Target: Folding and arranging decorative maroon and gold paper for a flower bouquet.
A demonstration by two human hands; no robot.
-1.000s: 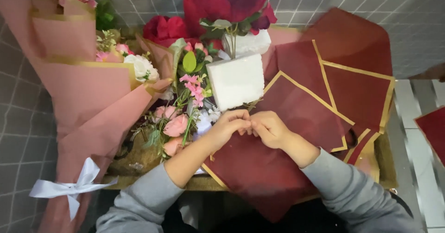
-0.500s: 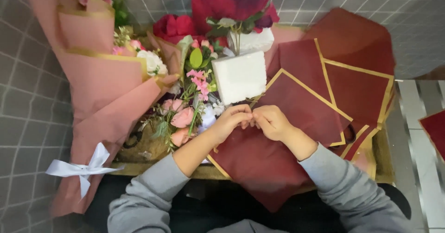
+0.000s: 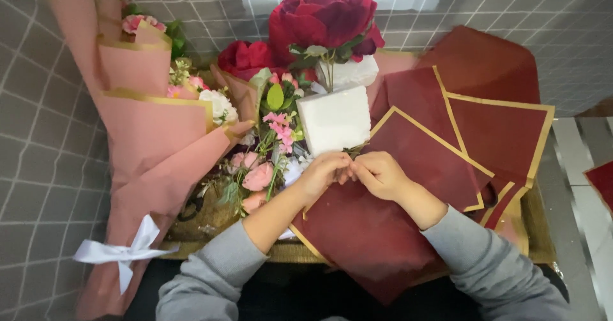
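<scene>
My left hand (image 3: 324,175) and my right hand (image 3: 378,175) meet fingertip to fingertip over a dark red wrapping sheet with a gold border (image 3: 408,168). Both pinch a small green stem (image 3: 353,149) at the base of a white wrapped block (image 3: 334,120). Above that block stands a big dark red flower (image 3: 325,17) on a stem, with a second white block (image 3: 348,73) behind it. Small pink flowers (image 3: 258,177) lie just left of my left hand.
A finished bouquet in pink paper with a white ribbon (image 3: 143,142) leans at the left. More dark red gold-edged sheets (image 3: 501,132) fan out to the right. A gold-coloured tabletop (image 3: 539,244) carries it all, with grey tiled floor (image 3: 32,136) around.
The view has shifted slightly, so everything sits a little to the right and lower. My hands stay together at the stem, with barely any movement.
</scene>
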